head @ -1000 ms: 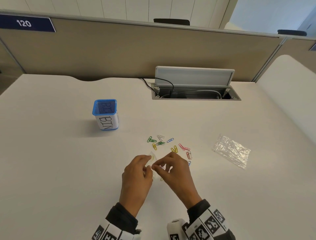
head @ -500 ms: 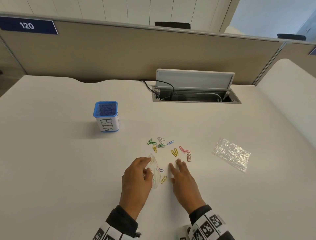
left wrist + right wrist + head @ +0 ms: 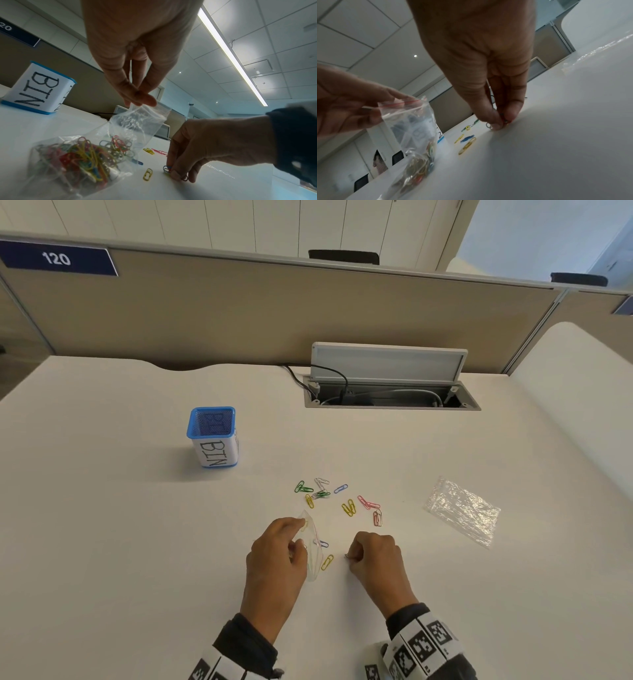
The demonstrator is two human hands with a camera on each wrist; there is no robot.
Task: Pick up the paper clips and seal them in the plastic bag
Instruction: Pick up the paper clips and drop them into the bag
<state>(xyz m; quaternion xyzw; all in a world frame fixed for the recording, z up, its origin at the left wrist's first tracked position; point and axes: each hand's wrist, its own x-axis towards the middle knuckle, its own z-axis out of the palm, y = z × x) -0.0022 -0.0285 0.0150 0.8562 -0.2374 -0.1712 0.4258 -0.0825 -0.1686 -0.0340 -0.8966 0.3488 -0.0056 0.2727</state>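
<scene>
The plastic bag [image 3: 82, 159], already holding a tangle of coloured paper clips, stands with its bottom on the white desk [image 3: 120, 542], its mouth pinched at the top by the left hand [image 3: 274, 556]; just right of it lie a yellow clip [image 3: 327, 562] and a blue clip [image 3: 323, 543]. The right hand [image 3: 376, 559] has its fingertips pressed to the desk, pinching a few clips [image 3: 167, 169]; more loose paper clips [image 3: 337, 499] lie scattered beyond both hands, with a blue bin [image 3: 213, 436] farther left and a second, crumpled bag [image 3: 462, 510] well to the right.
</scene>
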